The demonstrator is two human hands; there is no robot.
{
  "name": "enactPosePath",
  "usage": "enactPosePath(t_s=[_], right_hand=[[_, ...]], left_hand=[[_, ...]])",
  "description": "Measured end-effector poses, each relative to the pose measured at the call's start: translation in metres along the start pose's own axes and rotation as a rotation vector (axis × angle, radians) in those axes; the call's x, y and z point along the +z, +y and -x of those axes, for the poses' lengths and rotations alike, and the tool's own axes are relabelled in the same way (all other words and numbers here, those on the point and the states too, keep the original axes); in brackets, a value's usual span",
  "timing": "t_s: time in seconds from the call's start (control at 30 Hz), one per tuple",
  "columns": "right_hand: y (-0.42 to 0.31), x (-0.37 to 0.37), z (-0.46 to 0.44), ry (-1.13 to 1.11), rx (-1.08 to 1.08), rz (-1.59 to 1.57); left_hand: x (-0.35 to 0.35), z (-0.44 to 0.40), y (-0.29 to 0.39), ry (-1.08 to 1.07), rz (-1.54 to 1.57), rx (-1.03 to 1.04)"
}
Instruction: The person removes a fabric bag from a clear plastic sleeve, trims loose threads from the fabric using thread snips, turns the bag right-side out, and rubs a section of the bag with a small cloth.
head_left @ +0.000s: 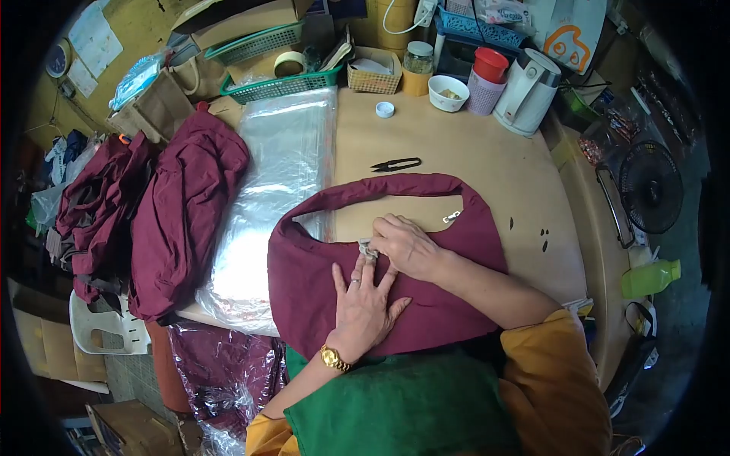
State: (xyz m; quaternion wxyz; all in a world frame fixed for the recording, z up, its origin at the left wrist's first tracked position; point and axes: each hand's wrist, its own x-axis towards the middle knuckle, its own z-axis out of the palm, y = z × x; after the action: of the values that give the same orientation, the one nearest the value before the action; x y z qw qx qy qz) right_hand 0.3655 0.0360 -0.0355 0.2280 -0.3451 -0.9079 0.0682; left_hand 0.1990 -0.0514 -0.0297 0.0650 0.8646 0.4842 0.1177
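A maroon fabric shoulder bag [456, 296] lies flat on the table in front of me, its strap looping away at the top. My left hand [363, 308], with a gold watch at the wrist, rests flat on the bag with its fingers spread. My right hand [404, 245] is closed in a pinch on a small greyish-white scrap of cloth [367, 249] at the bag's opening edge, touching the left fingertips. The scrap is partly hidden by the fingers. A silver zipper pull [452, 217] shows at the right end of the opening.
Black thread snips [396, 164] lie beyond the strap. Clear plastic bags [285, 152] are stacked at left, beside maroon bags [190, 205]. Wrapped maroon goods [228, 372] sit below. A green basket [285, 86], white bowl [449, 94] and electric kettle [528, 93] line the back.
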Motion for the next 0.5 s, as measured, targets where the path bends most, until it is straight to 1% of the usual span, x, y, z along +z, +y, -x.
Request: enactPosePath(t_s=[0.13,0.2,0.33,0.4,0.47,0.5], right_hand=[[0.007,-0.013,0.019,0.013,0.010,-0.026],[0.011,-0.019,0.027,0.003,0.045,0.012],[0.000,-0.003,0.005,0.037,0.021,-0.063],[0.002,0.005,0.001,0.080,0.058,-0.108],[0.008,-0.004,0.015,0.079,0.061,-0.109],[0.014,-0.015,0.025,0.037,0.087,-0.069]], left_hand=[[-0.002,0.004,-0.007,-0.034,0.051,-0.003],[-0.001,0.003,-0.009,-0.033,0.048,0.036],[-0.002,0.002,-0.008,-0.067,0.018,0.037],[-0.004,0.002,-0.008,-0.096,0.064,-0.012],[-0.005,0.002,-0.009,-0.067,0.069,0.001],[-0.005,0.003,-0.009,-0.039,0.077,0.011]])
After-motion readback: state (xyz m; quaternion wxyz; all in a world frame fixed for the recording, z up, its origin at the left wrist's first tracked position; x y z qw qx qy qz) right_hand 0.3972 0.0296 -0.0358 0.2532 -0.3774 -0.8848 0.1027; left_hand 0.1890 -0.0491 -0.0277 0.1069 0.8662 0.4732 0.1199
